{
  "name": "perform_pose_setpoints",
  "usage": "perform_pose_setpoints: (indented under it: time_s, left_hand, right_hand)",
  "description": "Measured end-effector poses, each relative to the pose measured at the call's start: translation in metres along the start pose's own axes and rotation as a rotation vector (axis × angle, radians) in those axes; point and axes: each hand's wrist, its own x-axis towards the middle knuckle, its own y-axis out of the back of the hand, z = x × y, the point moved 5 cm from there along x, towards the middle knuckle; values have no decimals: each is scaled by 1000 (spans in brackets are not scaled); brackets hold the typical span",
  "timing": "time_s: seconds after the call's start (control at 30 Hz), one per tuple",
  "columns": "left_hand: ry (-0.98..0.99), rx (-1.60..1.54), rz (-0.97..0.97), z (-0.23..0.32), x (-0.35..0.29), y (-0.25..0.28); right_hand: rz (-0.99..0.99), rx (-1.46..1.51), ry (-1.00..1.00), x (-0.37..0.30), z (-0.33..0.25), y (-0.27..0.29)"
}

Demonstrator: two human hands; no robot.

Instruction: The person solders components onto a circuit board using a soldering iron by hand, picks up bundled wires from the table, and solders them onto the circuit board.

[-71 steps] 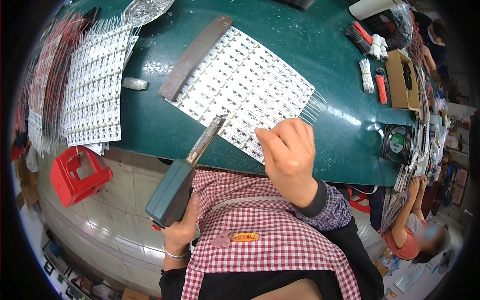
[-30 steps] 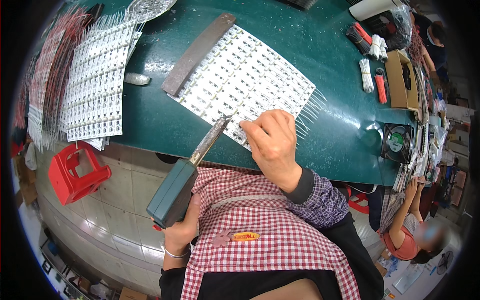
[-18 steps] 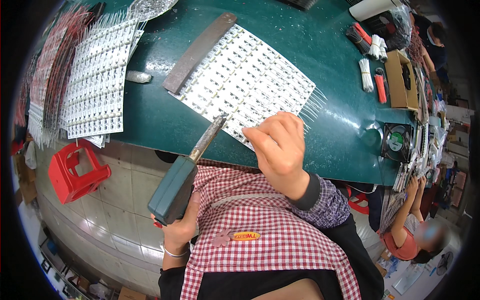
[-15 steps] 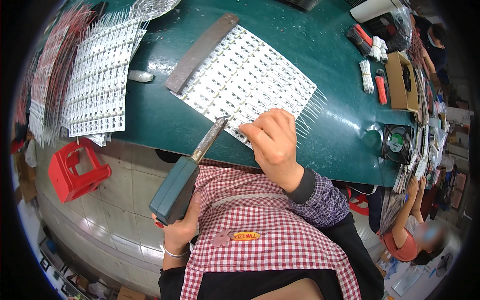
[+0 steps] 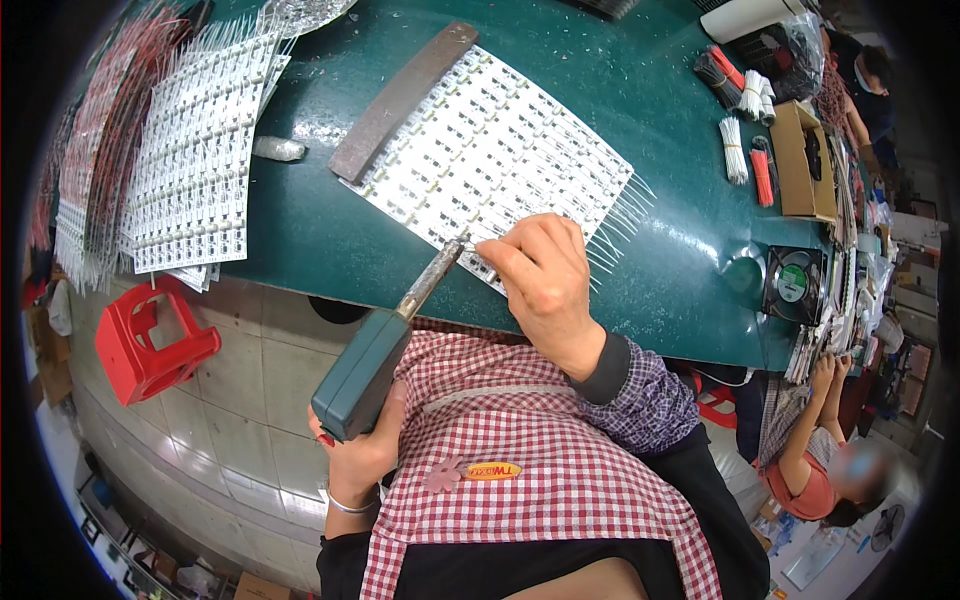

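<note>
My left hand (image 5: 358,455) grips the green handle of a soldering iron (image 5: 385,345), whose tip touches the near edge of a white panel of small circuit strips (image 5: 490,160) on the green table (image 5: 310,235). My right hand (image 5: 540,275) rests on that same near edge, fingers pinched right beside the iron's tip; whether they hold a thin wire I cannot make out. Thin wire leads stick out of the panel's right side. A flat metal bar (image 5: 400,100) lies along the panel's left edge.
Stacks of similar white panels (image 5: 190,150) lie at the table's left. A red plastic stand (image 5: 145,335) sits below the edge. At the right are white and red wire bundles (image 5: 745,150), a cardboard box (image 5: 800,160) and a small fan (image 5: 795,285). Another person (image 5: 820,470) sits lower right.
My right hand has slid slightly left along the panel's near edge, closer to the iron's tip. The iron stays at about the same spot.
</note>
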Motion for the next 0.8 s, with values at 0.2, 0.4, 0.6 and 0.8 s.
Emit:
perform_pose_setpoints:
  time_s: [0.2, 0.4, 0.6, 0.8]
  left_hand:
    - [-46, 110, -34, -1, 1, 1]
    - [21, -29, -56, -13, -10, 5]
    - [-48, 39, -99, -13, -13, 7]
    - [-13, -27, -58, -12, -13, 9]
  right_hand:
    - [10, -29, -12, -1, -1, -1]
    - [13, -42, -15, 0, -2, -1]
    - [22, -48, -27, -1, -2, -1]
    - [87, -73, 14, 0, -7, 7]
